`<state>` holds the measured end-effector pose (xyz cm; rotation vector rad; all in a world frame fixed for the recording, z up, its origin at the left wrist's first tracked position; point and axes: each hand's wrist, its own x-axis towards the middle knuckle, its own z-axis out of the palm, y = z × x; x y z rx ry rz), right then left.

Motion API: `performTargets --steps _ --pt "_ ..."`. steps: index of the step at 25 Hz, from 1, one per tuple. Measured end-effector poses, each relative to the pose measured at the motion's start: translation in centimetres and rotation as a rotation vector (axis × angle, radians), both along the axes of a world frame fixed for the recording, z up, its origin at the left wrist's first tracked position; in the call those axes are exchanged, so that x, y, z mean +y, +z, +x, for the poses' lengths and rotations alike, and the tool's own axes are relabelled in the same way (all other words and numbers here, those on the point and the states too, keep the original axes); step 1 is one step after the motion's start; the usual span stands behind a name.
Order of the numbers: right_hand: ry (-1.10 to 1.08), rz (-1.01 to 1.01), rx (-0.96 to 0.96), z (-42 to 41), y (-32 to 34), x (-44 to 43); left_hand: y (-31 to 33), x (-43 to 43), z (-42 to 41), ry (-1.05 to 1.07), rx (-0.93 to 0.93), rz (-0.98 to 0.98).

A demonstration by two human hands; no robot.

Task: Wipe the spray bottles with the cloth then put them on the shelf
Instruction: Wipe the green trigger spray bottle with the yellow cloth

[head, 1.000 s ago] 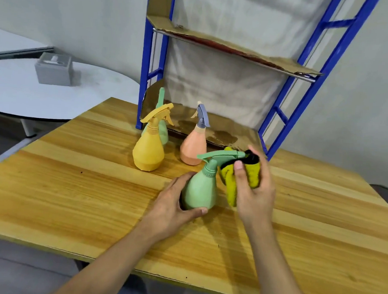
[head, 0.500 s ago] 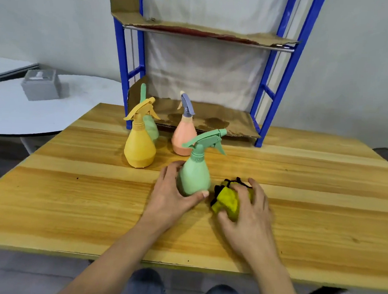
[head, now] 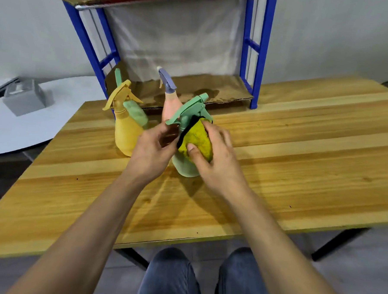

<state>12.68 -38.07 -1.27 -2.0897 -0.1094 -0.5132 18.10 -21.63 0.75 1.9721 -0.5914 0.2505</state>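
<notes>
On surface point(head: 300, 152), grip of right hand point(head: 214, 163) holds yellow cloth point(head: 199, 140) against opaque green spray bottle point(head: 184, 167); grip of left hand point(head: 151, 151) beside it unclear.

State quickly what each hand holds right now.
Left hand: curled on the green spray bottle, apparently holding it.
Right hand: grips the yellow cloth against that bottle.

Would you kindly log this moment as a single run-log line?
step: wiping | right hand: holds yellow cloth against front green bottle | left hand: beside it, grip unclear
</notes>
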Motion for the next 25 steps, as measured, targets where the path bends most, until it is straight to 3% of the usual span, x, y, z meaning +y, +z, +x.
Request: performTargets --steps 3,7,13,15,18,23,25 --pt "-0.012 -0.111 0.032 0.5 -0.7 -1.3 -0.3 0.0 0.3 0.004 0.027 -0.040" --pt "-0.096 -0.526 0.214 -0.6 -2.6 -3.4 -0.7 0.2 0.3 -0.005 0.053 -0.027" --pt "-0.028 -0.110 -0.022 1.0 -0.1 -1.2 -0.8 0.0 0.4 0.014 -0.006 -0.009" --pt "-0.058 -0.147 0.024 0.5 -1.3 -0.9 -0.8 0.0 0.3 0.018 -0.007 -0.012" --pt "-0.141 -0.379 0.197 -0.2 -2.9 -2.2 -0.8 0.0 0.0 0.023 0.004 -0.022" --pt "-0.097 -0.168 -0.041 0.7 0.3 -0.5 -0.8 -0.3 -0.1 0.037 -0.037 -0.015" --pt "-0.118 -0.141 -0.007 0.3 -0.4 0.1 -0.7 -0.2 -0.2 0.047 -0.055 0.000"
